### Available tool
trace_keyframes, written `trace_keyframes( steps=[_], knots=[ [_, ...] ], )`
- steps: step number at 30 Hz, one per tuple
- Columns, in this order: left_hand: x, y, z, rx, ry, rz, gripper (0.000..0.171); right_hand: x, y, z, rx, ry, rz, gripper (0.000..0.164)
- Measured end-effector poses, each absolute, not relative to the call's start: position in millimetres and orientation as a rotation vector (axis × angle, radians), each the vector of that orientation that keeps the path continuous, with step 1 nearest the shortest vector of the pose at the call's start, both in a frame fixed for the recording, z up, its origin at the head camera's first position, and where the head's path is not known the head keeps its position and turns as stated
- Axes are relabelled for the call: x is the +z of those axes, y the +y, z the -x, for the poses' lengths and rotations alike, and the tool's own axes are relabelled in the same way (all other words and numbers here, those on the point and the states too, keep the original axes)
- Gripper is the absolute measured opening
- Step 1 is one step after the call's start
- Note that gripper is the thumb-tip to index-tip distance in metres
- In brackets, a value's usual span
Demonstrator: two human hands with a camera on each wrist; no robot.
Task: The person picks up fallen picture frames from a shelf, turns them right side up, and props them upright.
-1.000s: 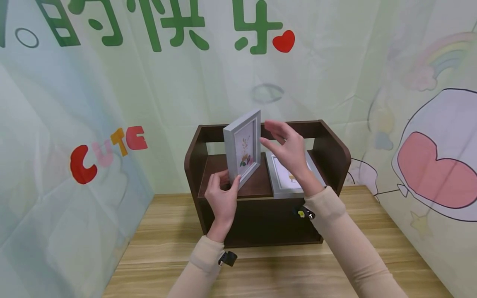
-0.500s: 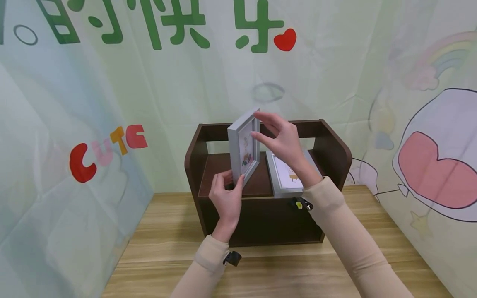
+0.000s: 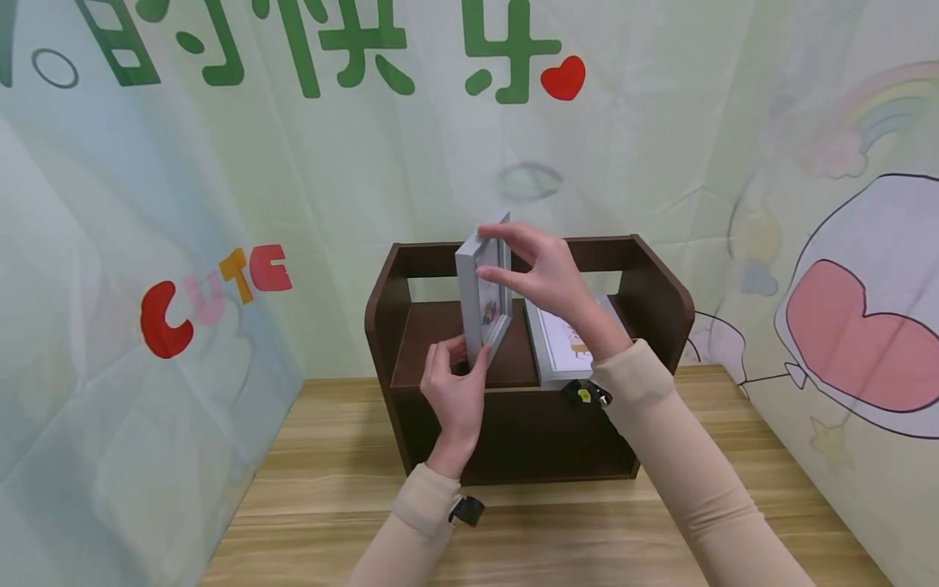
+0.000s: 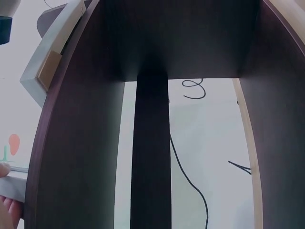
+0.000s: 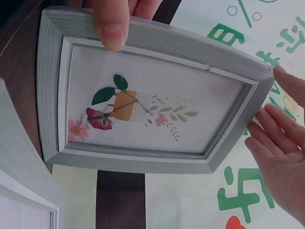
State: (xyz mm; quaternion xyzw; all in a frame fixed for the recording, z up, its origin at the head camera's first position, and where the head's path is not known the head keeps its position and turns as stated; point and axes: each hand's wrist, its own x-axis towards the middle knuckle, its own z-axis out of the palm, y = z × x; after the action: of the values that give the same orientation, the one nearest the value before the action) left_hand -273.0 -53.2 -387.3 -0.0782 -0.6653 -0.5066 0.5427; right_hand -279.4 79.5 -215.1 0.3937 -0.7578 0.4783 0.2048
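Observation:
A grey picture frame with a floral picture stands upright, turned sideways, over the left part of a dark brown shelf. My left hand pinches its lower edge; in the right wrist view the thumb lies on the front of the frame. At the upper corner is my right hand, its fingers extended; in the right wrist view a fingertip of that hand appears to touch the corner. A second grey picture frame lies flat on the shelf's right side.
The shelf has raised side panels and a back rail. It stands on a wood-grain table. Printed cloth backdrops surround the table. Dark cables show beyond the shelf opening in the left wrist view.
My right hand has moved left, from beside the upright frame to its upper corner. The left hand and frame have shifted slightly right, and the frame has turned more edge-on.

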Motion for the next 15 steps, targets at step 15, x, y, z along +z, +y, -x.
trace_keyframes(
  steps=[15],
  knots=[
    [-392.0,-48.9,267.1,-1.244,-1.571,0.408,0.029,-217.7,88.7,288.9,1.315,-2.084,-1.238,0.046]
  ],
)
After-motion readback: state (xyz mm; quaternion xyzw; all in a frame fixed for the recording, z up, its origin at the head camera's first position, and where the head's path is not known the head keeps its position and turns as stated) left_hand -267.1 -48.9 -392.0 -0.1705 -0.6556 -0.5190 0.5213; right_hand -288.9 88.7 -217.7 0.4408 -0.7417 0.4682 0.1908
